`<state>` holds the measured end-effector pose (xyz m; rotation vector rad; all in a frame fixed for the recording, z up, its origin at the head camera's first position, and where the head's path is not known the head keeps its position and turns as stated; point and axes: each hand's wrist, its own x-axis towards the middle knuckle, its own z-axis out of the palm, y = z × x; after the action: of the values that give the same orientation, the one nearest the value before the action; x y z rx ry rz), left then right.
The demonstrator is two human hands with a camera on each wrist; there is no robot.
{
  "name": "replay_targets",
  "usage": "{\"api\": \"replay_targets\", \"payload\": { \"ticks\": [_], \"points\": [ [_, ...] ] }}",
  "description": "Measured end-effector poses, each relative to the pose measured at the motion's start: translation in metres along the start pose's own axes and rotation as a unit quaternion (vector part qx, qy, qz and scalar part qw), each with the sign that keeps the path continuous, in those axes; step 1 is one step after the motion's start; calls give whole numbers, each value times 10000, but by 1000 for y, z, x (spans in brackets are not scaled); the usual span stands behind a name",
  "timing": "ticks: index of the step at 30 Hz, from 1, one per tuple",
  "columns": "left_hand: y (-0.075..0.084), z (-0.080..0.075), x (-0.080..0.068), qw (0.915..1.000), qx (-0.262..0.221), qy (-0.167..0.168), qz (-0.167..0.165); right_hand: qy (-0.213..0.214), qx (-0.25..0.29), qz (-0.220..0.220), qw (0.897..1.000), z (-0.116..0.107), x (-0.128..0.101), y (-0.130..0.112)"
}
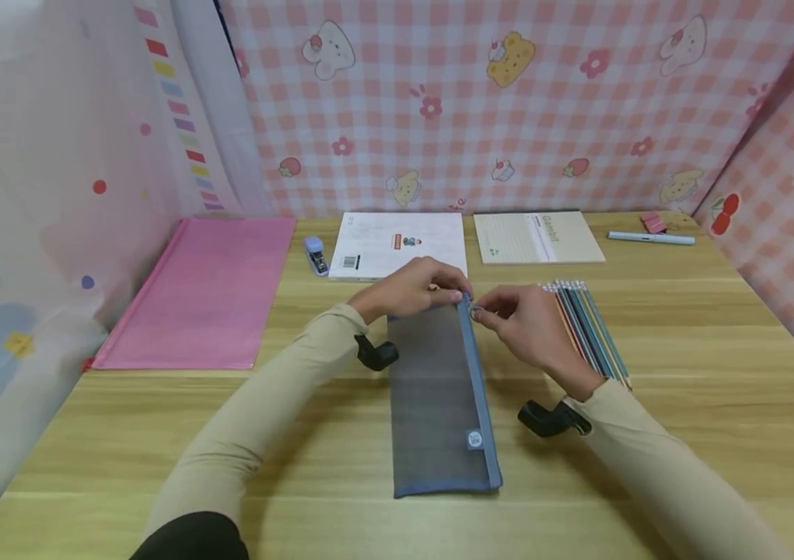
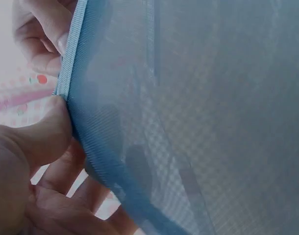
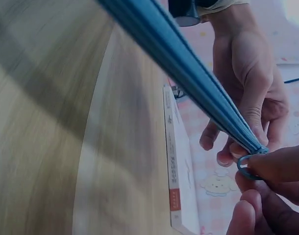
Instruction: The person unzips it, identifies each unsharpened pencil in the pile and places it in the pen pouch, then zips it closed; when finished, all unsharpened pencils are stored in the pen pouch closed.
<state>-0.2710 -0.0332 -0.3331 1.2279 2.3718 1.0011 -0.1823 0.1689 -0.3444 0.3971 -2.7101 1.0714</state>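
A grey-blue mesh pencil pouch (image 1: 438, 397) lies lengthwise on the wooden desk (image 1: 704, 389), its blue zipper edge on the right. My left hand (image 1: 416, 289) grips the pouch's far end; in the left wrist view the thumb and fingers pinch the blue edge of the mesh pouch (image 2: 188, 117). My right hand (image 1: 519, 319) pinches the ring pull (image 3: 247, 166) of the zipper at that same far end, beside the blue zipper edge (image 3: 188, 63). A row of several coloured pencils (image 1: 589, 327) lies just right of the right hand.
A pink folder (image 1: 201, 292) lies at the left. At the back are a small blue stapler (image 1: 316, 255), a white booklet (image 1: 403, 243), a beige notebook (image 1: 536, 236), a light blue pen (image 1: 651, 238) and a pink clip (image 1: 654, 224). Checked fabric walls surround the desk.
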Motion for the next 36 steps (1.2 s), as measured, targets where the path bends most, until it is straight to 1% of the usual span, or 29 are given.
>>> {"api": "replay_targets", "payload": {
  "ticks": [3, 7, 13, 18, 21, 24, 27, 31, 36],
  "points": [
    [-5, -1, -3, 9994, -292, 139, -129, 44, 228, 109, 9997, 5, 3, 1],
    [-11, -3, -5, 9978, -590, 253, -162, 140, 263, -44, 9995, 10, 4, 0],
    [-18, -7, -8, 9966, -652, 455, -211, 252, 75, -398, 9989, 15, 1, -5],
    [-26, -14, -13, 9952, -680, 678, -208, 259, -24, -812, 9964, 17, -4, -9],
    [-31, -21, -18, 9934, -702, 875, -257, 133, 56, -942, 9955, 18, -8, -12],
    [-37, -27, -22, 9909, -721, 1063, -402, 11, 67, -1102, 9939, 19, -13, -14],
    [-42, -32, -26, 9888, -716, 1197, -526, -79, 52, -1311, 9913, 20, -18, -18],
    [-49, -38, -32, 9864, -649, 1380, -608, -239, 103, -1566, 9873, 21, -26, -24],
    [-54, -46, -39, 9811, -809, 1600, -727, -570, 162, -1825, 9814, 20, -38, -28]
  ]
}}
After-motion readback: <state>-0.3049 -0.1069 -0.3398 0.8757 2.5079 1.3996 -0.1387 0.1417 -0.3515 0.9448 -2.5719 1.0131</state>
